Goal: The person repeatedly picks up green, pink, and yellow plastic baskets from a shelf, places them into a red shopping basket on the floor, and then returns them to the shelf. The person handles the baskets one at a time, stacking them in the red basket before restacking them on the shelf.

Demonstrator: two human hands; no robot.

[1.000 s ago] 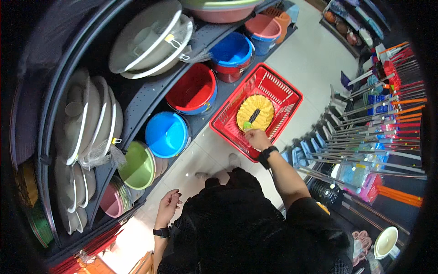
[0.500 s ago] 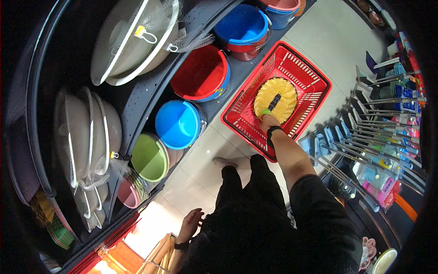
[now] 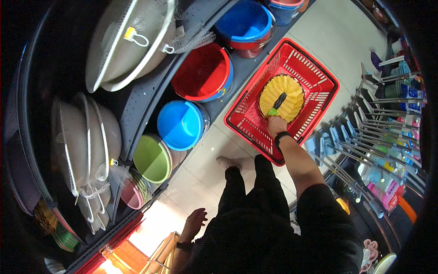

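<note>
My right hand point(image 3: 276, 125) is closed around the green end of a slim thing with a dark, elongated far part point(image 3: 282, 101); its exact kind is too small to tell. The hand reaches over the near rim of a red plastic shopping basket point(image 3: 240, 106). A round yellow woven basket or tray point(image 3: 294, 93) lies inside, and the dark part shows against its middle. Whether the two touch, I cannot tell. Low at my side hangs my left hand point(image 3: 194, 224), fingers loosely apart and nothing in them.
Buckets in blue point(image 3: 179, 125), red point(image 3: 197, 75) and green point(image 3: 148, 160) line the low shelf on the left, with pale netted basins point(image 3: 73, 146) nearby. Long-handled tools point(image 3: 365, 150) jut out from the right rack. Wooden pieces point(image 3: 159, 255) stand at lower left.
The red basket and my right hand appear slightly farther right, partly because the view has shifted. My right hand keeps its hold on the green end. The left hand's fingers look more spread.
</note>
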